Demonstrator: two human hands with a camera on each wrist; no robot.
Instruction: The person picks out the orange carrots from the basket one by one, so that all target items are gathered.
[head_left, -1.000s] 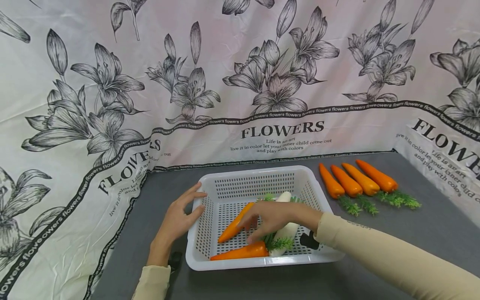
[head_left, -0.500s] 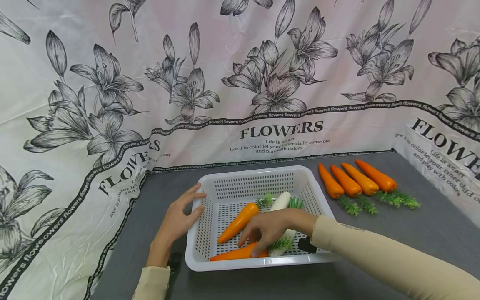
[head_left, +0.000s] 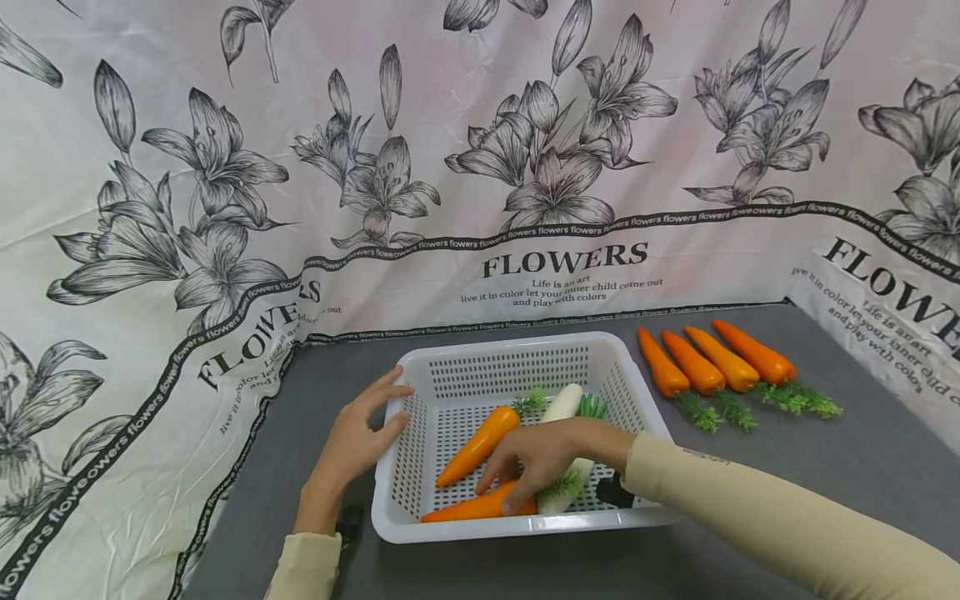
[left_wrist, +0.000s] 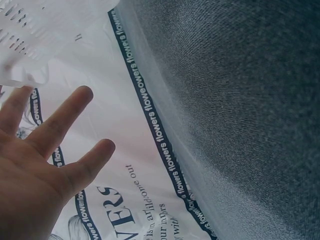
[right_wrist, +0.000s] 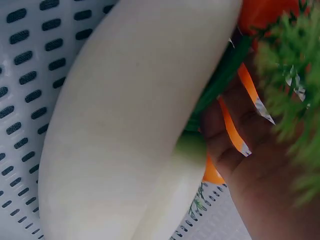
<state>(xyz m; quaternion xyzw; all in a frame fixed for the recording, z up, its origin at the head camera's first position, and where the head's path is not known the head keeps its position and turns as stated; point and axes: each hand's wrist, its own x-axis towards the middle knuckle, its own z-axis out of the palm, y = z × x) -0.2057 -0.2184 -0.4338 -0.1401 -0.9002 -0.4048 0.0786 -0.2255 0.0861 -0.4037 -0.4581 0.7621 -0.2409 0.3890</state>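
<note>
My right hand (head_left: pixel 536 454) reaches into a white perforated plastic basket (head_left: pixel 420 531) and grips the leafy end of the front carrot (head_left: pixel 468 508), thumb on the near side and fingers on the far side. That carrot lies along the front wall, tip to the left. Behind it lies a second carrot (head_left: pixel 474 450), slanted, with its green top to the rear. White radishes (head_left: pixel 564 404) lie at the basket's right, partly hidden under my forearm; one large radish (right_wrist: pixel 125 110) fills much of the right wrist view. My left hand (head_left: pixel 356 433) rests at the basket's left rim, fingers spread.
Several more carrots (head_left: pixel 693 362) lie in a row on the grey table (head_left: pixel 832 467) to the right of the basket, green tops toward me. A white flower-printed cloth (head_left: pixel 420 292) hangs behind and along both sides.
My right hand has come toward me from over the slanted carrot and taken hold of the front carrot. My left hand stays at the rim.
</note>
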